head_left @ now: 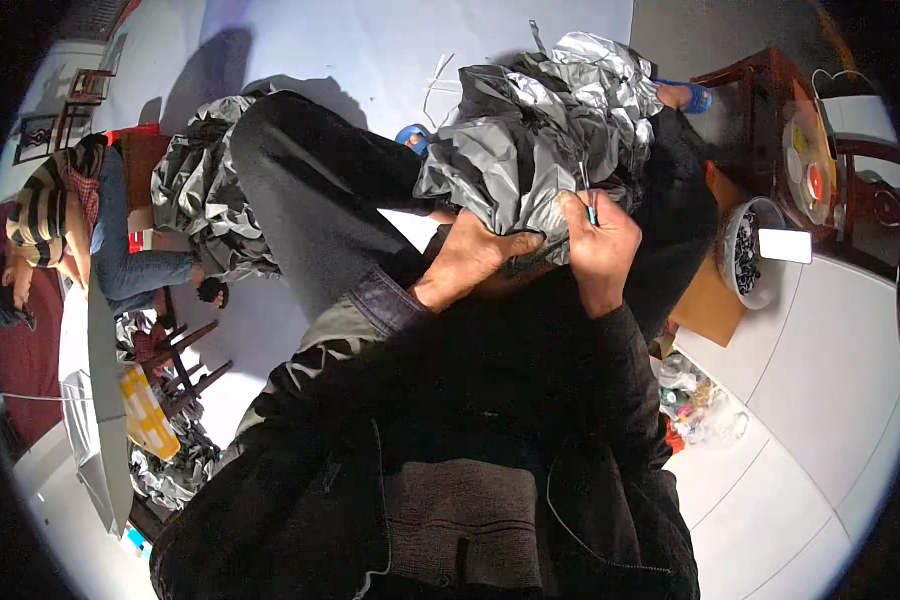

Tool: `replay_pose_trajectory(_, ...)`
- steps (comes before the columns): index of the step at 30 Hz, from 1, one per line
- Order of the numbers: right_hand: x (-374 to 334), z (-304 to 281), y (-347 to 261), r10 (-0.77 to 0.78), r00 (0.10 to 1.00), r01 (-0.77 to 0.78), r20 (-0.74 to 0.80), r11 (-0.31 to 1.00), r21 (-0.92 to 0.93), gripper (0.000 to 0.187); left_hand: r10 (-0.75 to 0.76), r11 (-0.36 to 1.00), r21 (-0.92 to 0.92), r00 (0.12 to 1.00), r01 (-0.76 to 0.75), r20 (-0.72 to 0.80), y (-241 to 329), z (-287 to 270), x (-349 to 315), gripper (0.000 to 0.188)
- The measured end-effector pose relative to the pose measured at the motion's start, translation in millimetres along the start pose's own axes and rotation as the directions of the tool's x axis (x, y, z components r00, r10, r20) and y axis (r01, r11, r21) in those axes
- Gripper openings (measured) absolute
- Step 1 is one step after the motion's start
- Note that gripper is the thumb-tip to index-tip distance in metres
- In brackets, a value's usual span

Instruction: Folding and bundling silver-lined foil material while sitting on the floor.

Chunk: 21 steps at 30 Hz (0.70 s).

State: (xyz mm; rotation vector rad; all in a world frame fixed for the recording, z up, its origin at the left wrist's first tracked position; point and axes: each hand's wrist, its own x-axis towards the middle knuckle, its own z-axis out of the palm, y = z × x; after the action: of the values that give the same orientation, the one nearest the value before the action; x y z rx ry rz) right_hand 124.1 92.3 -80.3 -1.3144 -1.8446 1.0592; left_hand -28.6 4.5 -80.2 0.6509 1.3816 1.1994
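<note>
Crumpled silver-grey coated fabric lies bunched across my lap and knees. My left hand is closed on its near edge, thumb on top and most fingers hidden beneath the cloth. Just to the right, my right hand is closed around a thin tool with a teal part showing between the fingers. Its slim metal tip points away from me, against the fabric. The exact kind of tool cannot be made out.
At right, a white bowl holds small black parts; a white rectangular object rests at its rim. A cardboard box sits beside it. Another person sits at left, near more silver fabric and a dark wooden stool.
</note>
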Motion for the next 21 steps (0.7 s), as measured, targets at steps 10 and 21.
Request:
replay_pose_trajectory(10, -1, -2, -7, 0.089, 0.993, -0.073, -0.079, 0.981, 0.182, 0.016, -0.033, 0.859, -0.509, 0.998, 0.054, 0.05, -1, -4, 1, 0.048)
replay_pose_trajectory(21, -5, -1, -28, 0.062, 0.989, -0.048, -0.135, 0.994, 0.102, 0.02, -0.123, 0.789, -0.6, 0.991, 0.132, 0.056, 5, -4, -3, 0.041)
